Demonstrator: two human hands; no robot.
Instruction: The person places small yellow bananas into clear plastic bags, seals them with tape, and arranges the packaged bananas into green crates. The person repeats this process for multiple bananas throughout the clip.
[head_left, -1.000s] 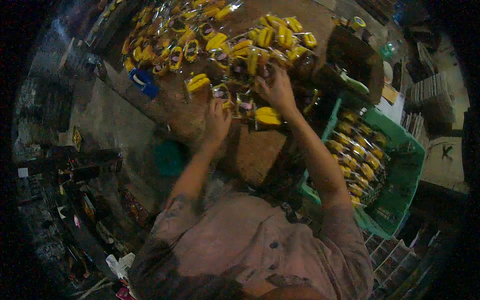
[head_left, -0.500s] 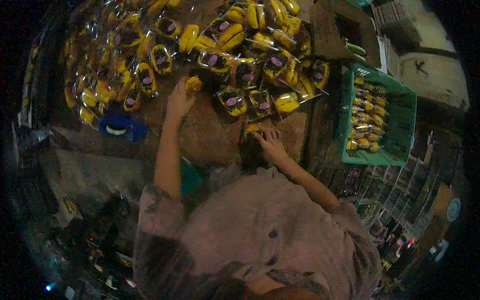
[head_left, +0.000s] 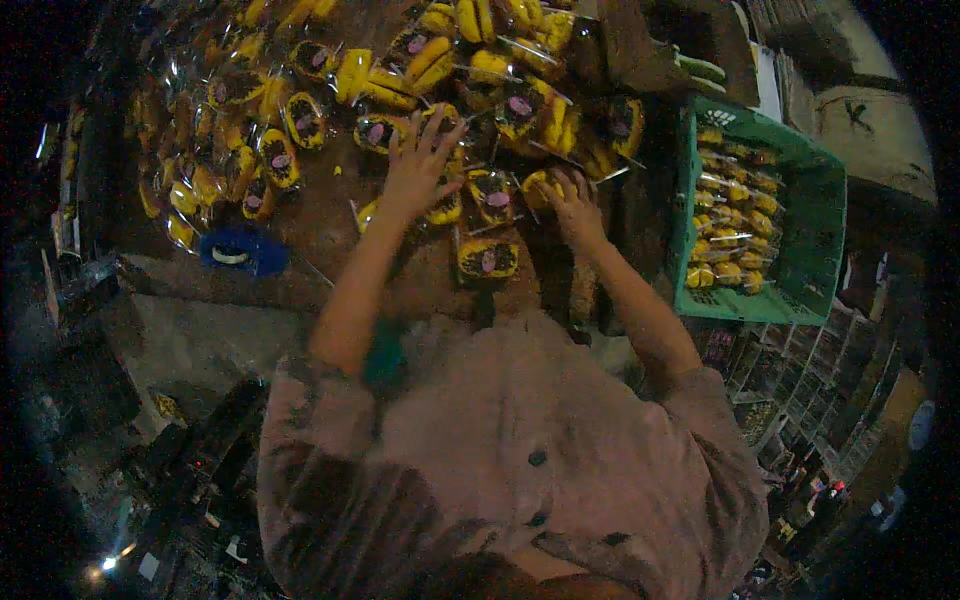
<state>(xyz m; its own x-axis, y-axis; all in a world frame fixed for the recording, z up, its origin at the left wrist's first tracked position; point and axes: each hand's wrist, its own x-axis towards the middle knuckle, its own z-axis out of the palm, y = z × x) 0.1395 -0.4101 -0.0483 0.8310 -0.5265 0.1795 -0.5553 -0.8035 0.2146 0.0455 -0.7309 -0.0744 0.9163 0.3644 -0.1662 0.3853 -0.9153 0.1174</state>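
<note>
My left hand (head_left: 418, 178) is open, its fingers spread over several clear-wrapped yellow buns near the middle of the table. One wrapped bun (head_left: 443, 208) shows partly under its wrist side. My right hand (head_left: 576, 208) has its fingers curled over the right end of another wrapped yellow bun (head_left: 539, 188). Between the hands lies a bun with a dark top and pink label (head_left: 492, 197). Nearest my body, a similar labelled bun (head_left: 488, 260) rests by the table's front edge, with neither hand on it.
Many more wrapped buns (head_left: 278, 158) cover the left and far table. A blue tape dispenser (head_left: 240, 254) sits at the front left. To the right stands a green plastic crate (head_left: 815, 230) holding rows of packed buns, with cardboard boxes (head_left: 870, 125) behind it.
My left hand has moved right, let go of its bun and spread its fingers. My right hand has left the bun near my body and reached farther away to another one.
</note>
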